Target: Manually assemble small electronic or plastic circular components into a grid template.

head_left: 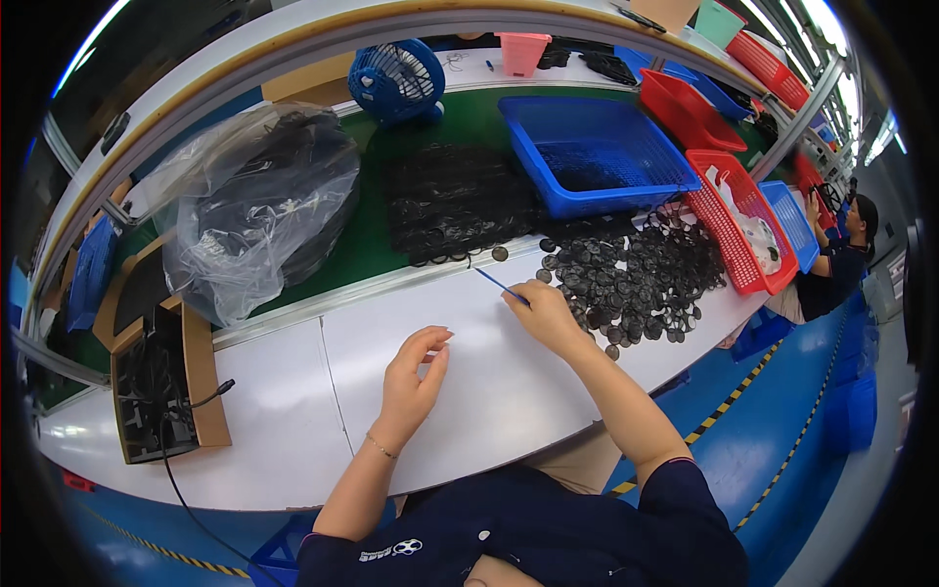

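Observation:
My right hand (pixel 544 313) is closed round a slim blue stick-like tool (pixel 501 284). The tool's thin tip points away toward the back strip of the white table, near a single round dark piece (pixel 500 253). Over the white tabletop, my left hand (pixel 419 372) is raised with its fingers bent and thumb apart, and nothing shows in it. Just right of my right hand spreads a pile of small dark round pieces (pixel 636 279). Beyond the tool lies a flat black bundle (pixel 458 201) with loop-like ends along its near edge.
A blue basket (pixel 528 147), red baskets (pixel 753 279), a blue fan (pixel 396 83) and a large clear plastic bag (pixel 259 205) stand behind. At left, a cardboard box (pixel 210 377) holds black cables. A shelf rail (pixel 293 39) crosses above. Another person (pixel 846 254) works far right.

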{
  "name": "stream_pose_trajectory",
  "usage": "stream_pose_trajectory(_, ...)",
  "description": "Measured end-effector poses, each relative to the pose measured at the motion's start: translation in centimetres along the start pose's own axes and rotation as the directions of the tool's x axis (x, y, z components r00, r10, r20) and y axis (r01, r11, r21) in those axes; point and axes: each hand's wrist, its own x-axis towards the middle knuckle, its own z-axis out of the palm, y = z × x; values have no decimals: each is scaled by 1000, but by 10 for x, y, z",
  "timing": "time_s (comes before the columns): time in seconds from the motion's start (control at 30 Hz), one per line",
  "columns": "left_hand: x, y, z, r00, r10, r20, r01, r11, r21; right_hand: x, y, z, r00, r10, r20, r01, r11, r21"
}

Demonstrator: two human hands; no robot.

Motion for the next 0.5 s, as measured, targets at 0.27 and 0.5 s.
stream_pose_trajectory(0.27,10,-36,14,992,-127,2,127,989,-69,162,-13,67,959,-176,-221,148,980,-136)
stream_pose_trajectory(0.5,35,-34,-13,996,-88,-9,89,990,108,220,1,95,971,-117,-207,72,974,-216)
